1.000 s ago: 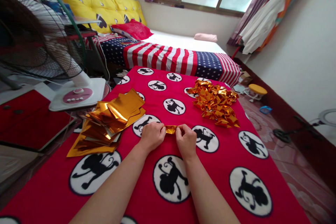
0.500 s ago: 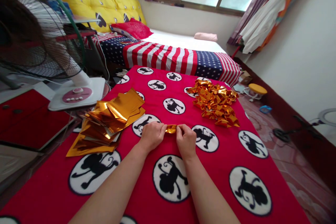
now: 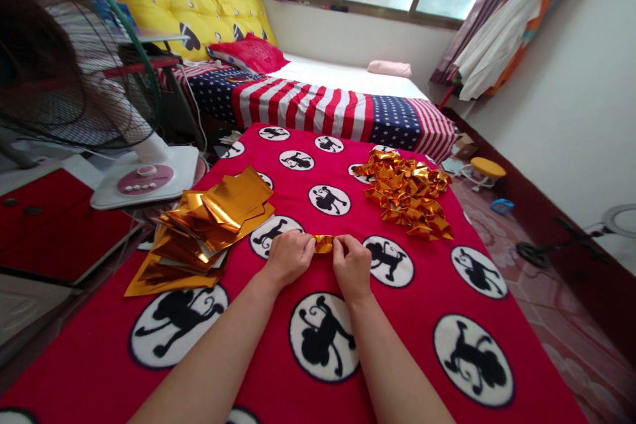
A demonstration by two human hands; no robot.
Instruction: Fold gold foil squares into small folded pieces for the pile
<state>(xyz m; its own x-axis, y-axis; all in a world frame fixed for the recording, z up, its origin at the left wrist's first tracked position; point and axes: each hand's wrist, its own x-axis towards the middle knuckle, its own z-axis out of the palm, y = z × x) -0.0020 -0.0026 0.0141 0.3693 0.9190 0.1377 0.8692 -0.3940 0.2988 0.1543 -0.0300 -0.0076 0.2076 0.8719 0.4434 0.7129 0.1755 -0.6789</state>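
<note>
A small folded piece of gold foil paper [image 3: 324, 244] spans the gap between my hands, just above or on the red cloth. Its left end is pinched in my left hand [image 3: 291, 256], and my right hand [image 3: 352, 265] grips the right end between thumb and fingers. To the left lies a loose stack of flat gold foil sheets [image 3: 238, 199], some with pale backs showing. Over on the right is a heap of folded gold foil pieces [image 3: 405, 192]. The fingers partly hide both ends of the held piece.
A red cloth with monkey prints [image 3: 397, 358] covers the table. An electric fan [image 3: 144, 179] stands at the left. Beyond the table is a bed [image 3: 308, 109] with a striped cover. A yellow stool [image 3: 487, 168] is on the floor at right.
Almost nothing differs. The fingers have shifted very slightly on the gold foil paper, which both hands still hold.
</note>
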